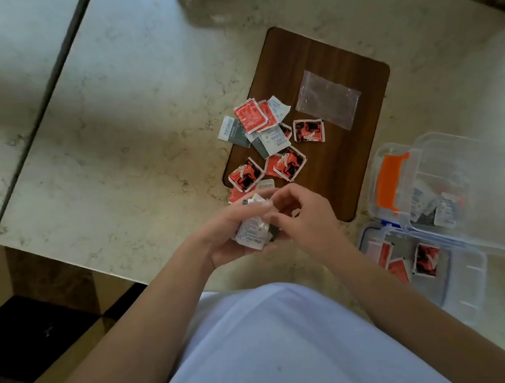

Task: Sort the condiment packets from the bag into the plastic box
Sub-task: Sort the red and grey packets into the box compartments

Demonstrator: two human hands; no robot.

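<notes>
Left hand grips a stack of white packets; right hand, fingers curled, picks at it (hold unclear). Plastic box lies right of the stack, nearer the right hand.

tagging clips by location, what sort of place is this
Probably a home kitchen or dining area: a marble-look countertop, a wooden cutting board and clip-lid plastic food boxes point that way.

My two forearms are bare, with no sleeves reaching them, and no watch or ring shows on my left hand or right hand. Near me, a plain white shirt covers my front.
</notes>
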